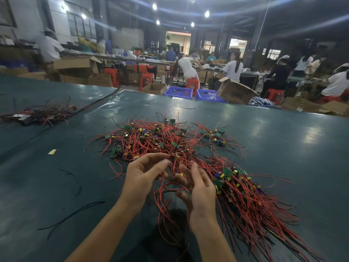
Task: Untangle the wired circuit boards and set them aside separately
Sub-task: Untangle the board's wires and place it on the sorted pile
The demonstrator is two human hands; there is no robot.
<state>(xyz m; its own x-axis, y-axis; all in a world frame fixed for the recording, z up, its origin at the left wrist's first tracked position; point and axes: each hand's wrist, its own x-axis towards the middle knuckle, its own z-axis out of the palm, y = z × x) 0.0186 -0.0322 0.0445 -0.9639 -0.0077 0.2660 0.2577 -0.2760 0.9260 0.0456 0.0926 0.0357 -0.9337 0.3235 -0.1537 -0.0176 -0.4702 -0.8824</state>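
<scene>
Most of the work was left, by the look of it. The tangled heap of wired circuit boards (151,138) lay knotted in the middle of the surface (273,129). Touching its right edge, a bundle of boards (243,191) lay with leads combed one way, apparently already set aside. The left hand (141,176) pinched red wires (174,163) at the heap's near rim. The right hand (200,188) hung beside it, its fingers half-curled among strands; whether they gripped anything could not be told. A blurred clump of wires (41,114) lay far left.
</scene>
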